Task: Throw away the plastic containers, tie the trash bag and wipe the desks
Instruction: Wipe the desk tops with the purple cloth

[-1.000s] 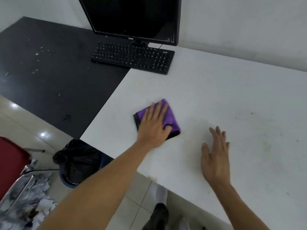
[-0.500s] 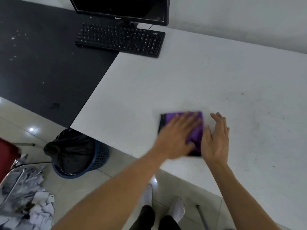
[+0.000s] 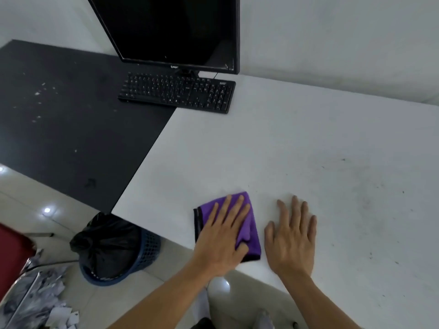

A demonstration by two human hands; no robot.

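Note:
A folded purple cloth with a black edge lies near the front edge of the white desk. My left hand presses flat on the cloth, fingers spread over it. My right hand rests flat and empty on the desk just right of the cloth, apart from it. On the floor below the desk's left corner stands a blue mesh bin holding a tied black trash bag. The black desk on the left carries white specks.
A black monitor and black keyboard sit at the back where the two desks meet. A red chair and a heap of torn paper are at the lower left. Dark smudges mark the white desk's right part.
My left hand slid the cloth right until it met my right hand, then back left and nearer the front edge. My right hand stayed flat on the desk.

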